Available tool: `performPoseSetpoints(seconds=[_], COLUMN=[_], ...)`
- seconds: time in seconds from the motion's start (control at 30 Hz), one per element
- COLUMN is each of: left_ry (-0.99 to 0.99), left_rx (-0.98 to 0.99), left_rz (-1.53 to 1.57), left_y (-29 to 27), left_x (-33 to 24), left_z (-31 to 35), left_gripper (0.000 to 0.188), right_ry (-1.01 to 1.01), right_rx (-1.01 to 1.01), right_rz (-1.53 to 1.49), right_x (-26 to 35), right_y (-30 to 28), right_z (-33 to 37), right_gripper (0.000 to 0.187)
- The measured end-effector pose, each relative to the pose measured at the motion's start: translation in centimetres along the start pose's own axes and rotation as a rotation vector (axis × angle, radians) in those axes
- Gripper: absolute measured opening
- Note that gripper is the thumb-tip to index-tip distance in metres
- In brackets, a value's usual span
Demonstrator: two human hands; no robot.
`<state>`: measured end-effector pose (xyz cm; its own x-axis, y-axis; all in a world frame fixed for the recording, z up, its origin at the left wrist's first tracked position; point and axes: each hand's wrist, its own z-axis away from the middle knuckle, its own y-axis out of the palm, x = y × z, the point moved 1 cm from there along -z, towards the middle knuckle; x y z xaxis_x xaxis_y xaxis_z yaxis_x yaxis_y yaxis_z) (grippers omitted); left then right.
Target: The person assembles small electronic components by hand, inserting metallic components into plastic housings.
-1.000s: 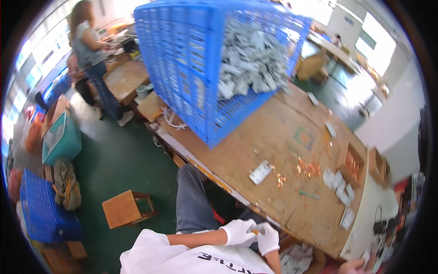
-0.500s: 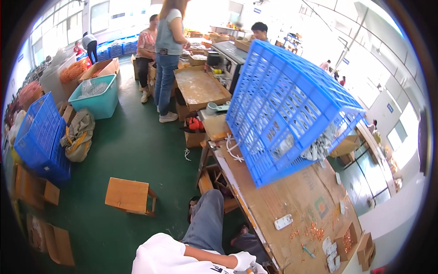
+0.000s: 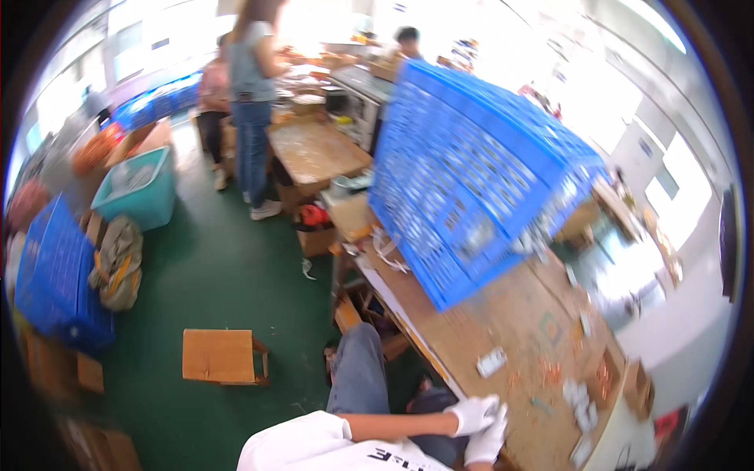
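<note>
Head view: gloved left hand [image 3: 473,415] and right hand [image 3: 486,446] meet by the edge of the brown worktable [image 3: 449,339], fingers bunched (whether they pinch anything, I cannot tell). A careless wrist could sweep the white casing [image 3: 491,363] or copper-coloured pieces [image 3: 552,371], lying just beyond, onto the green floor [image 3: 228,275], where a wooden stool [image 3: 218,355] stands.
</note>
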<state>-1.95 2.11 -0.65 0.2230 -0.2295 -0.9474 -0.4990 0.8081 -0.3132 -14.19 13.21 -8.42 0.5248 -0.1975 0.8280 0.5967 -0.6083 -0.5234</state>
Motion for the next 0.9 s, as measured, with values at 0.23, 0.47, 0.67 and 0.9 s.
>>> performPoseSetpoints(seconds=[0.23, 0.47, 0.67, 0.9], left_ry=[0.109, 0.15, 0.116, 0.099], left_rx=[-0.377, -0.559, -0.538, -0.528], left_rz=[-0.13, -0.49, -0.576, -0.681], left_y=[-5.8, -10.7, -12.8, -15.4], left_x=[3.0, 5.2, 5.4, 6.8], left_z=[-2.7, -8.4, -11.6, -13.3], left_gripper=[0.038, 0.027, 0.022, 0.022], right_ry=[0.333, 0.522, 0.566, 0.791], right_rx=[-0.352, -0.514, -0.521, -0.642], right_rz=[0.97, 1.224, 1.348, 1.317], right_x=[-6.4, -17.6, -16.7, -18.7], right_y=[-17.8, -28.3, -28.6, -31.4], right_z=[-8.3, -8.4, -11.1, -11.8], right_gripper=[0.069, 0.056, 0.046, 0.045])
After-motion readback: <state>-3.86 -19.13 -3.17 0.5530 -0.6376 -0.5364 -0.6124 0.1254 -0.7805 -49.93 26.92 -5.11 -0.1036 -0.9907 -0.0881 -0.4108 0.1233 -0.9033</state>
